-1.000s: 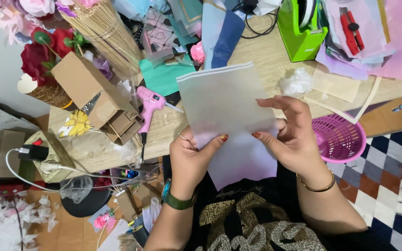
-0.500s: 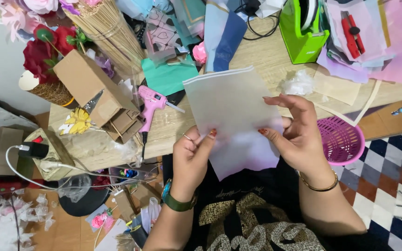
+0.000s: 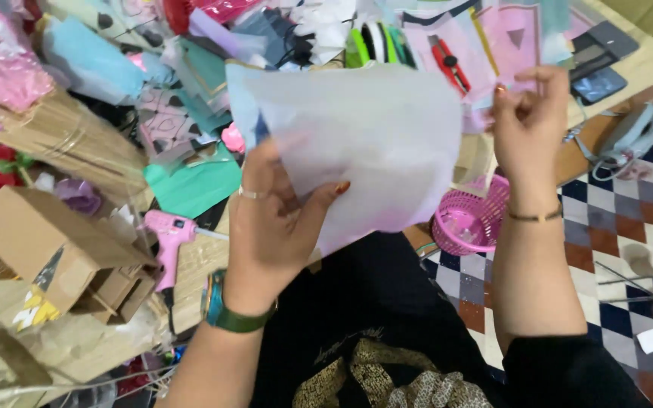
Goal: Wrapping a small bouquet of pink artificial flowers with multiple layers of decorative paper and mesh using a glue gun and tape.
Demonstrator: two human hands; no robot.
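A thin, translucent white paper sheet [image 3: 372, 136] is held up in front of me above my lap. My left hand [image 3: 277, 219] pinches its lower left part, with a ring on one finger and a green watch on the wrist. My right hand [image 3: 527, 113] is raised at the sheet's upper right corner, fingers curled near the edge; I cannot see whether it grips the sheet. A gold bangle sits on that wrist.
A cluttered wooden table holds a pink glue gun [image 3: 168, 234], a brown cardboard box [image 3: 47, 245], teal paper [image 3: 190, 189], bamboo sticks [image 3: 62, 143] and coloured sheets. A pink basket [image 3: 466, 219] stands by the table edge. Checkered floor [image 3: 629, 227] lies to the right.
The sheet has been lifted from the table edge up toward the camera. My right hand moved from its lower right edge to the upper right corner. The camera view shifted closer.
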